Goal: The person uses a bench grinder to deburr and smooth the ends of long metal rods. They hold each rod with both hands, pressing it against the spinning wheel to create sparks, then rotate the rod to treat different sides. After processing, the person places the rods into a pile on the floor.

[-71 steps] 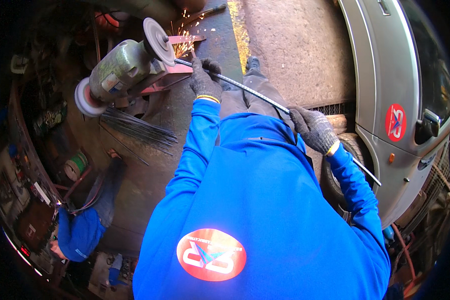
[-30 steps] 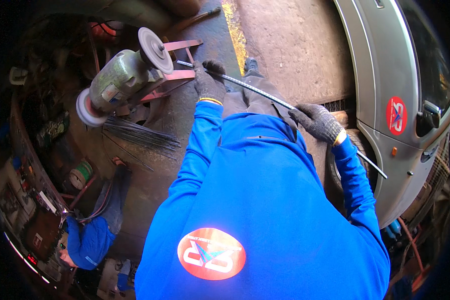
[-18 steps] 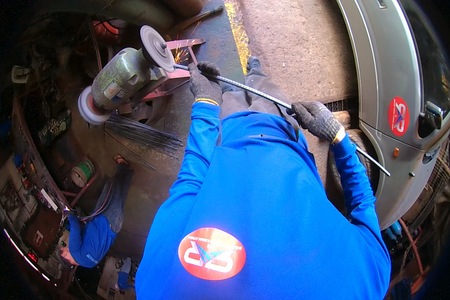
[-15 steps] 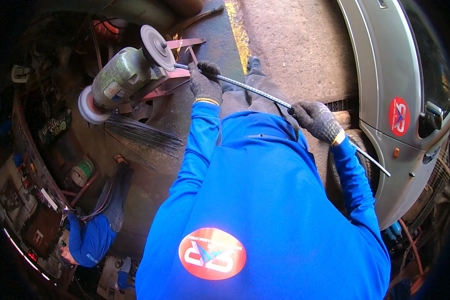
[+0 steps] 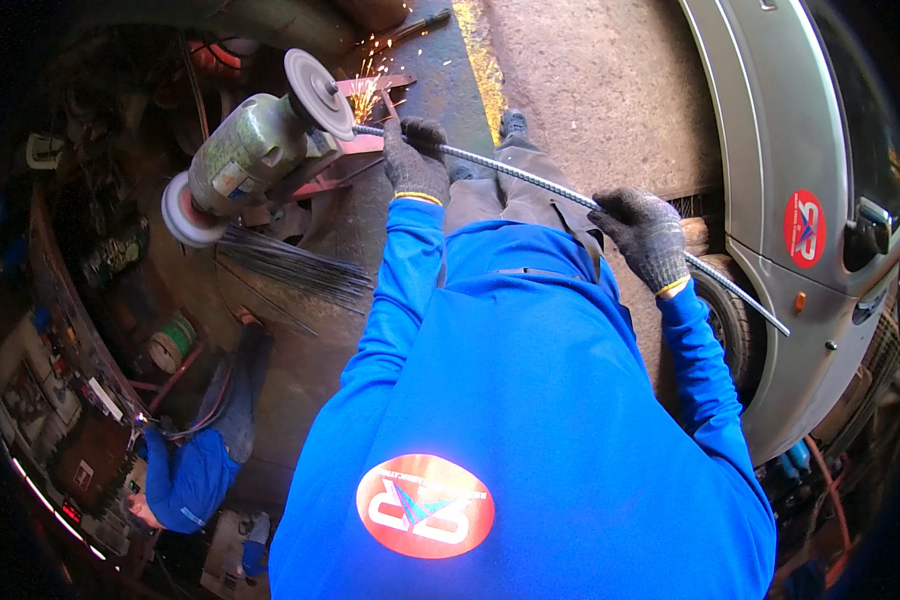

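Note:
A long ribbed steel rod (image 5: pixel 520 178) slants from the bench grinder (image 5: pixel 250 155) on the left down to the right. Its left end meets the rim of the grey grinding wheel (image 5: pixel 315 95), where orange sparks fly off. Close to that wheel, my left hand (image 5: pixel 415 165) in a dark grey work glove is closed around the rod. Farther along, my right hand (image 5: pixel 650 240), gloved the same way, is closed on it too. The free end sticks out past the right hand, in front of the car. Some fingers of both hands are hidden.
A second, pale wheel (image 5: pixel 192 212) sits on the grinder's near side. Thin rods (image 5: pixel 295 265) lie bundled on the floor beside it. At right stands a silver car (image 5: pixel 770 130). A co-worker in blue (image 5: pixel 195 480) bends over work at lower left, near a cable spool (image 5: pixel 172 342).
The sparks at the wheel have grown from a faint streak to a wide spray. My right hand has turned slightly on the rod; both hands keep their hold.

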`<state>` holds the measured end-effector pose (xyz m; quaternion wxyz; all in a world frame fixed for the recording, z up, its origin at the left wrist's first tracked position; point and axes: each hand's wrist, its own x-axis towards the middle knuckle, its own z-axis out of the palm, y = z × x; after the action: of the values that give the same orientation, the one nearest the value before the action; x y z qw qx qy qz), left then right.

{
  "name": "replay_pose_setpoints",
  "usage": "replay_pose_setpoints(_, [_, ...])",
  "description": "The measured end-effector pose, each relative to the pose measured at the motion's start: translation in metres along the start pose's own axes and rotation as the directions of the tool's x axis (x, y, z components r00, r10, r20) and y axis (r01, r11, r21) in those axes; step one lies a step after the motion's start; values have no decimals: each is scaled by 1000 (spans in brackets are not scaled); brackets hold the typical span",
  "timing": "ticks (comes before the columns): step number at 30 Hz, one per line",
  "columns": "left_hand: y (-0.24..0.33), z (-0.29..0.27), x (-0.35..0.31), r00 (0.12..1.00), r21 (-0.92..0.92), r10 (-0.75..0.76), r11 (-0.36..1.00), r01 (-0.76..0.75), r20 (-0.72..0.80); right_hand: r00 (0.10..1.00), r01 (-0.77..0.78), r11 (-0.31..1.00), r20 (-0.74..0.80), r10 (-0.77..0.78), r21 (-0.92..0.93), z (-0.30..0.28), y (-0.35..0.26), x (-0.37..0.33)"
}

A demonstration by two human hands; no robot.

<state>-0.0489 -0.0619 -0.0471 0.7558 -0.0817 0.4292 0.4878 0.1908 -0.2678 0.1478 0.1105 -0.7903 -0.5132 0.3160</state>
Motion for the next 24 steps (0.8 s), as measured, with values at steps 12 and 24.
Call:
replay_pose_setpoints(12, [5,-5,2,987,-98,-46,993,62,153,927,68,905,-310,-213,-419,18,-12,-12])
replay_pose_setpoints(24, [-4,131,-176,762,530,-114,783,-325,637,909,13,999,-417,8,47,54,99,-5])
